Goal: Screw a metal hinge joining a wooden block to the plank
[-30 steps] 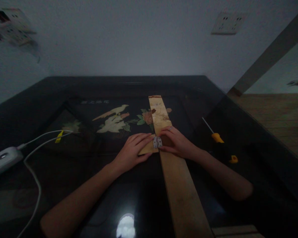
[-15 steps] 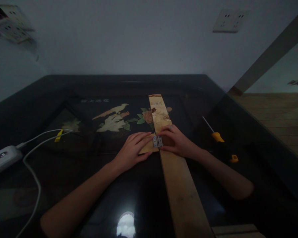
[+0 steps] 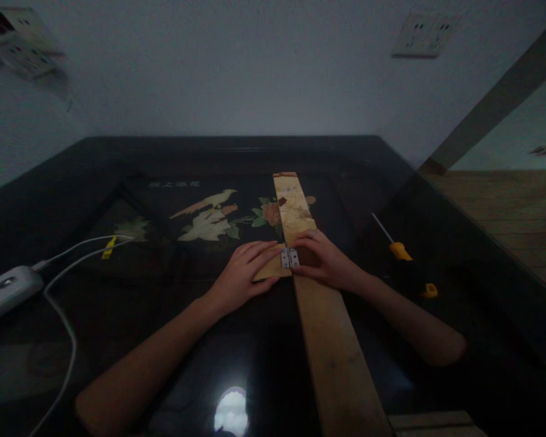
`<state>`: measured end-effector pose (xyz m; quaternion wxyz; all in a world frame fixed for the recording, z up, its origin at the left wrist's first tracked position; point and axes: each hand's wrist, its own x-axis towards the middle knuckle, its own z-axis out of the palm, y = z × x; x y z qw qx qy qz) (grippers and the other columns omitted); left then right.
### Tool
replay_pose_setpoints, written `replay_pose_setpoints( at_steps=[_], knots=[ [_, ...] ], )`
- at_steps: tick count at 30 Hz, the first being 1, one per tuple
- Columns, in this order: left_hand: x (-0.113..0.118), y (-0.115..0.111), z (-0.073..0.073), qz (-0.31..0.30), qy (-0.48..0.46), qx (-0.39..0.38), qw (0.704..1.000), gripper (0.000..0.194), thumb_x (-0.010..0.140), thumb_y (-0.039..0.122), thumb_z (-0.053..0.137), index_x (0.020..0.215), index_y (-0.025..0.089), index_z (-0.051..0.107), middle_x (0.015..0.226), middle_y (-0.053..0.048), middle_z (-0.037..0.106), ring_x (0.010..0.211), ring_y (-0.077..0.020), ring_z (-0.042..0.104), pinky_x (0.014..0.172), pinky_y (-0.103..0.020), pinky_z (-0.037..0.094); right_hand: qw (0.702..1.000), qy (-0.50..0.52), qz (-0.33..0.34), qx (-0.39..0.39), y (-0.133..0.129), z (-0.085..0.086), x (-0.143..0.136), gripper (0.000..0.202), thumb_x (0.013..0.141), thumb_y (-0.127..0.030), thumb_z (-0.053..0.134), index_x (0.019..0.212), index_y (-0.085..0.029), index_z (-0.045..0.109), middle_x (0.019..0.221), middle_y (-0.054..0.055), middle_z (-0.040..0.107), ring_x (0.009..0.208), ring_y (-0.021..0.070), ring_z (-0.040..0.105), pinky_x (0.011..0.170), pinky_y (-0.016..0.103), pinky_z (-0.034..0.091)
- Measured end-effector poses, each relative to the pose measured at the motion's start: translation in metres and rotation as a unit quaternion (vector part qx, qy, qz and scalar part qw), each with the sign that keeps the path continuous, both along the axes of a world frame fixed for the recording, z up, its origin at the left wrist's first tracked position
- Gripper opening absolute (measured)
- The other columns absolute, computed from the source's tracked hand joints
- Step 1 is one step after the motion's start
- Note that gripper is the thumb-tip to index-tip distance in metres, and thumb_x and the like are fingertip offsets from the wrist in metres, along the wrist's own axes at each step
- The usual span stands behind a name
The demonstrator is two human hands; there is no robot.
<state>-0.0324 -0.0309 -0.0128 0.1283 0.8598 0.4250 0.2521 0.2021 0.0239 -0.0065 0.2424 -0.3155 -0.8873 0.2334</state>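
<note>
A long wooden board lies lengthwise on the dark glossy table. Against its left edge sits a short piece of wood. A small silver hinge lies flat, unfolded across the joint between the two. My left hand grips the short piece from the left, fingers on top and thumb at its near edge. My right hand rests over the long board, its thumb and index finger pinching around the hinge's right leaf. Part of the short piece is hidden beneath my left fingers.
To the right lies a screwdriver with a yellow and black handle. A white power strip and its white cable occupy the left side. Another wooden piece shows at the near right edge. Behind the table rises a wall.
Both hands keep their places on the wood and hinge. The whole view has shifted very slightly; nothing else has visibly moved.
</note>
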Motion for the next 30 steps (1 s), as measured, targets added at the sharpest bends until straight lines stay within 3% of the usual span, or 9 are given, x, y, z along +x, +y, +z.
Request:
replay_pose_setpoints(
  at_steps=[9,14,20,28,30],
  knots=[
    [-0.001,0.001,-0.002,0.000,-0.020,0.014,1.000,0.052,0.089,0.035,0.053,0.139,0.026,0.039,0.138,-0.009,0.047,0.125,-0.0250,0.043,0.104,-0.047,0.036,0.999,0.033,-0.011,-0.033,-0.003,0.009,-0.002,0.035,0.078,-0.033,0.066,0.108,-0.019,0.055,0.108,0.008,0.059,0.104,0.0203,0.054,0.092,0.039,0.044],
    [0.000,-0.001,0.000,-0.020,-0.018,0.042,0.999,0.057,0.090,0.036,0.053,0.142,0.026,0.033,0.138,-0.011,0.047,0.125,-0.0258,0.044,0.102,-0.047,0.038,0.988,0.064,-0.002,-0.142,-0.006,0.017,-0.001,0.038,0.074,-0.030,0.070,0.107,-0.019,0.053,0.105,0.007,0.061,0.100,0.0184,0.057,0.091,0.038,0.046],
    [0.003,-0.007,0.004,-0.041,0.000,0.084,0.996,0.064,0.088,0.039,0.056,0.144,0.025,0.028,0.139,-0.013,0.046,0.126,-0.0281,0.043,0.102,-0.049,0.037,0.918,0.159,-0.007,-0.364,-0.021,0.022,0.003,0.041,0.070,-0.026,0.071,0.103,-0.020,0.049,0.100,0.002,0.060,0.090,0.0130,0.062,0.081,0.031,0.052],
    [0.012,-0.018,0.010,-0.071,0.011,0.110,0.991,0.062,0.087,0.039,0.057,0.141,0.020,0.033,0.135,-0.014,0.051,0.124,-0.0279,0.046,0.102,-0.048,0.039,0.835,0.215,-0.059,-0.503,-0.042,0.023,0.007,0.041,0.065,-0.025,0.076,0.096,-0.019,0.049,0.090,-0.001,0.061,0.082,0.0102,0.060,0.076,0.026,0.049],
    [0.014,-0.019,0.012,-0.079,0.015,0.113,0.990,0.063,0.087,0.039,0.057,0.142,0.021,0.033,0.133,-0.014,0.052,0.123,-0.0278,0.048,0.102,-0.048,0.040,0.832,0.220,-0.077,-0.503,-0.045,0.023,0.005,0.036,0.067,-0.031,0.075,0.090,-0.018,0.050,0.084,-0.002,0.060,0.076,0.0093,0.059,0.069,0.023,0.048]
  ],
)
